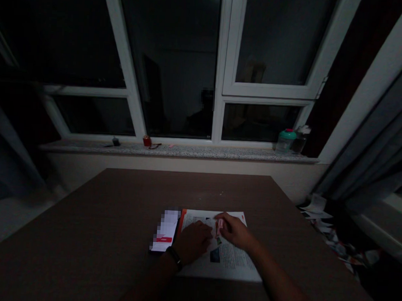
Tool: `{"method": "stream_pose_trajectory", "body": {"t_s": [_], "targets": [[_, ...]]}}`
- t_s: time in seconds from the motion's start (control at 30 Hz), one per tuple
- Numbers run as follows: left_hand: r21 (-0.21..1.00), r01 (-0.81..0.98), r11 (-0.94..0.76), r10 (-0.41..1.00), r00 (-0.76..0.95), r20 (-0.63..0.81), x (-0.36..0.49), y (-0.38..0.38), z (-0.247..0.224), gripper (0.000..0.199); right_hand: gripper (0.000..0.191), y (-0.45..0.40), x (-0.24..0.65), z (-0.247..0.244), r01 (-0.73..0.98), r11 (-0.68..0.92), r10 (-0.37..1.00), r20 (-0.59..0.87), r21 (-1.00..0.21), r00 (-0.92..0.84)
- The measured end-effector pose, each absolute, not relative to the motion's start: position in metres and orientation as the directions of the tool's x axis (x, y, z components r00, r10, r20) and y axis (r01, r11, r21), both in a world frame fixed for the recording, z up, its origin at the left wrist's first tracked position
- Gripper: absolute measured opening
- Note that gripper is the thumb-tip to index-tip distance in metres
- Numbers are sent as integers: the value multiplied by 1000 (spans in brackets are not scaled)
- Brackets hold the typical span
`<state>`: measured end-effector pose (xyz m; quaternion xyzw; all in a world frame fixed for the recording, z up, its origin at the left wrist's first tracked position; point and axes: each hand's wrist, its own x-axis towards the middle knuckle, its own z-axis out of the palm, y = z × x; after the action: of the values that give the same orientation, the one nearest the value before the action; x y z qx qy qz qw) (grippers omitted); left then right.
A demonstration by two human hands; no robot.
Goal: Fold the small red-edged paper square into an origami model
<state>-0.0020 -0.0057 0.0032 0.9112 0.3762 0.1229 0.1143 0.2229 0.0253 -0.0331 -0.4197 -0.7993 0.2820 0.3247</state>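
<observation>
A printed magazine or book (228, 268), with text, small pictures and an orange left edge, lies on the brown table. My left hand (192, 242), a dark band on its wrist, rests palm down on its left part, fingers stretched toward the middle. The curled fingers of my right hand (235, 231) close on a small pink-and-white thing (220, 224) just above the page; its kind is too small and dim to make out. Beneath the fingertips of both hands lies what looks like a small loose piece of paper (213, 245), partly hidden.
Left of the page lies a lit phone (164, 234), its screen partly blurred. The wooden table (117, 209) reaches toward a windowsill (194, 151) holding a red jar (146, 141), a small dark bottle (115, 141) and a green-lidded bottle (285, 140). Papers (331, 238) are piled beyond the right edge.
</observation>
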Motion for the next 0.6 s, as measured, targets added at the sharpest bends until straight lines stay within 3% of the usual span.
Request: {"method": "stream_pose_trajectory", "body": {"t_s": [0.13, 0.27, 0.6], "targets": [[291, 697, -655, 747, 654, 116, 1, -6, 3, 9, 41, 22, 217, -33, 493, 484, 859, 285, -723, -425], [297, 708, -640, 761, 637, 120, 2, -5, -2, 3, 25, 21, 213, -33, 502, 509, 848, 308, -699, -431], [314, 726, -612, 779, 623, 77, 1, -5, 3, 4, 13, 25, 210, -39, 492, 538, 834, 349, -685, -427]]}}
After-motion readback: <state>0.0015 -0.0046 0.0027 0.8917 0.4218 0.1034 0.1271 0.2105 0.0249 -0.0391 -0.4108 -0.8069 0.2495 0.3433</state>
